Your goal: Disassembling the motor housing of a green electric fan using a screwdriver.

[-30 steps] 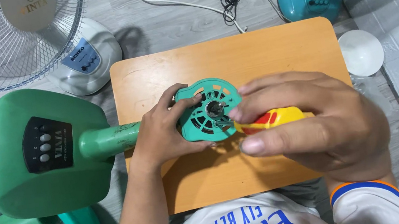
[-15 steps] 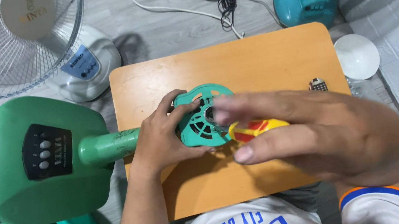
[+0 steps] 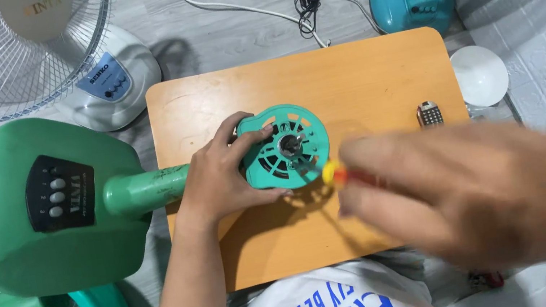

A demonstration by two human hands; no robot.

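Teal motor housing (image 3: 284, 146) lies on the wooden board (image 3: 377, 71), gripped by our left hand (image 3: 222, 176). Our right hand (image 3: 469, 195), blurred, is closed around a yellow-red screwdriver (image 3: 335, 175). We judge a screw is being worked; next needs the tip seated straight.

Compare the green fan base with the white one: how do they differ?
The green base lies tipped on its side, its stem held at the motor end by the left hand; the white base stands flat, untouched. The green base has a black button panel, the white base a blue one. Both sit on the floor.
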